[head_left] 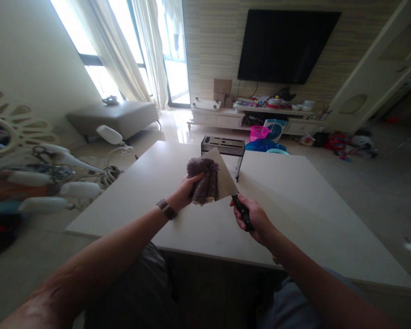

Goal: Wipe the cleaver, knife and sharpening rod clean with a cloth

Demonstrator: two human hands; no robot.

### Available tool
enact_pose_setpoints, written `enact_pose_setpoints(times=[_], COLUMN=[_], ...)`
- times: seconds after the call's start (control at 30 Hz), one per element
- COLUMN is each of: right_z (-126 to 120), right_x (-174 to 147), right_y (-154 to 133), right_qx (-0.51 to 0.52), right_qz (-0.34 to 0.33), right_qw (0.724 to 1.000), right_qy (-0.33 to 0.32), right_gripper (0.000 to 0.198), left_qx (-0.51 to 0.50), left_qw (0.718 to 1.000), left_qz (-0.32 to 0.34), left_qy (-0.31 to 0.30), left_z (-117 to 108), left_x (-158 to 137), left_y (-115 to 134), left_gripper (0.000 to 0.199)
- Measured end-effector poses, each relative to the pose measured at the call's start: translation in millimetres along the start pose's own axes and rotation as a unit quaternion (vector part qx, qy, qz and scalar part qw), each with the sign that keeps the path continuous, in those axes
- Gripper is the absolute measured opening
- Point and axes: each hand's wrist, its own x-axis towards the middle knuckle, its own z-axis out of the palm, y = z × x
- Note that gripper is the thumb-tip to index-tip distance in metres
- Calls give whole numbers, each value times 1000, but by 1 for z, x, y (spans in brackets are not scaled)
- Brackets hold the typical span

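My right hand is closed round the black handle of a cleaver, whose broad metal blade points up and away to the left. In my left hand is a bunched, fuzzy grey-brown cloth, with the thumb on top. The cloth lies against the blade's left side and hides that edge. Both hands are above the white table. Just behind the blade, at the table's far side, stands a metal rack with a dark, slotted top; the blade and cloth cover part of it.
Left of the table is a lamp with several white shades. A grey bench stands by the window. Beyond the table are a pink basket, blue items and a low cabinet under a television.
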Motion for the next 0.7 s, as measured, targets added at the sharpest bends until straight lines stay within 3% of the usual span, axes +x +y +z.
enact_pose_setpoints(times=[0.37, 0.7], right_z=[0, 11], right_x=[6, 7], right_y=[-1, 15], right_qx=[44, 60], right_qz=[-20, 7], right_qw=[998, 998], right_qy=[37, 29], right_gripper=[41, 43], left_qx=[2, -12], left_qw=[993, 999], left_qz=[-52, -19], left_qy=[-109, -27], left_z=[15, 24], left_x=[-16, -26], left_y=[-28, -36], left_gripper=[42, 39])
